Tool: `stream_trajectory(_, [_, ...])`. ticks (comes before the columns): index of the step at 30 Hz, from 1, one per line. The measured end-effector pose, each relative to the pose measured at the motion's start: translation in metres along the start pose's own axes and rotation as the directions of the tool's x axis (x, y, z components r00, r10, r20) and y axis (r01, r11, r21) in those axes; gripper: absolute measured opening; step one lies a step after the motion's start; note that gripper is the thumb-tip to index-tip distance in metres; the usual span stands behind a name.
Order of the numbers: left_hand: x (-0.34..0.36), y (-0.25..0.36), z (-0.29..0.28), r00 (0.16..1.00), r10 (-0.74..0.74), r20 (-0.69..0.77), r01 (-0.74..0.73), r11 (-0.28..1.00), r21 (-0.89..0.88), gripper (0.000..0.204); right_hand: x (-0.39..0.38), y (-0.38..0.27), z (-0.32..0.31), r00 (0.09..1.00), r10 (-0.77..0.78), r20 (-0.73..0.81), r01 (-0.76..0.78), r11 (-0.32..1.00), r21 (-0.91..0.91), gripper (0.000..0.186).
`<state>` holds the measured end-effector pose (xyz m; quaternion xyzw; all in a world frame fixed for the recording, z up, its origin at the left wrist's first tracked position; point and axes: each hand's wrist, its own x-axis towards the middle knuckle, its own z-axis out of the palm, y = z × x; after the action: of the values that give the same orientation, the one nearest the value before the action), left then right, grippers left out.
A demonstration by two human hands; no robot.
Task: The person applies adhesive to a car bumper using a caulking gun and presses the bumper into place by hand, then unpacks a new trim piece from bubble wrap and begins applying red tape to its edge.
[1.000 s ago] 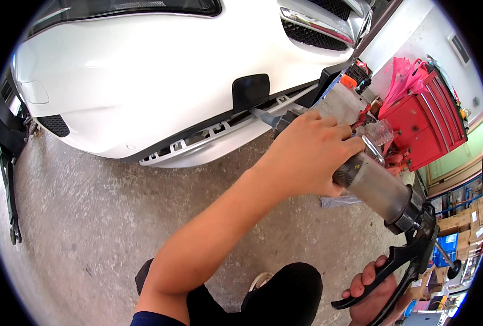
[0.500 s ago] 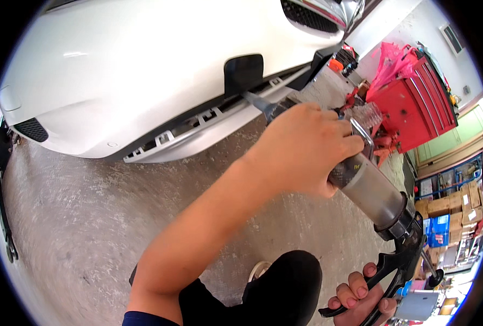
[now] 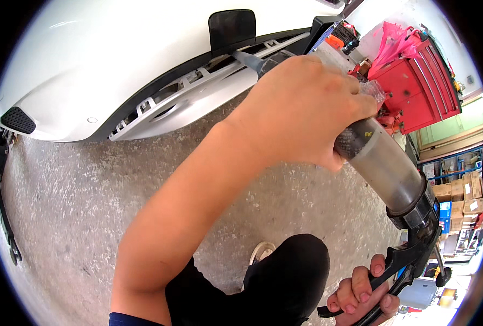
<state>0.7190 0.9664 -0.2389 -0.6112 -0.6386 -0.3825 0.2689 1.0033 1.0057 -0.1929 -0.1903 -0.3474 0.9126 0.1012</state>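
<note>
My left hand (image 3: 312, 106) grips the barrel of a caulking gun (image 3: 385, 168), which has a translucent tube and a black handle. At the lower right, my right hand (image 3: 361, 293) is wrapped round the handle and trigger. The grey nozzle (image 3: 244, 58) reaches into the gap under a white car bumper (image 3: 105, 49), just below a black square panel (image 3: 231, 30); its very tip is too small to make out. A silver lower trim strip with slots (image 3: 198, 100) runs along that gap. My left hand hides part of the barrel.
A red tool chest (image 3: 415, 87) with a pink plastic bag (image 3: 393, 43) stands at the right. Farther right are stacked cardboard boxes (image 3: 458, 195) and shelving. Black equipment (image 3: 0, 179) is at the left edge. My bent knee (image 3: 290, 271) is below, over the concrete floor (image 3: 84, 206).
The bumper and tool chest sit higher in the view than before. My left hand and forearm appear higher and larger, while both hands keep their grip on the gun.
</note>
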Motion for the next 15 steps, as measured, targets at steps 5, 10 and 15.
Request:
stream_trajectory(5, [0.0, 0.001, 0.001, 0.999, 0.017, -0.042, -0.017, 1.0, 0.012, 0.049, 0.001, 0.002, -0.006, 0.998, -0.004, 0.058, 0.006, 1.0, -0.028, 0.046])
stream_trajectory(10, [0.002, 0.004, -0.002, 1.0, 0.008, -0.014, -0.008, 1.0, 0.021, 0.052, 0.001, 0.001, -0.012, 0.994, -0.012, 0.108, 0.019, 0.998, -0.058, 0.044])
stream_trajectory(15, [-0.004, 0.001, -0.003, 0.998, 0.021, -0.06, -0.021, 1.0, 0.011, 0.053, 0.003, 0.007, -0.019, 0.988, -0.046, 0.145, 0.077, 0.974, -0.212, 0.05])
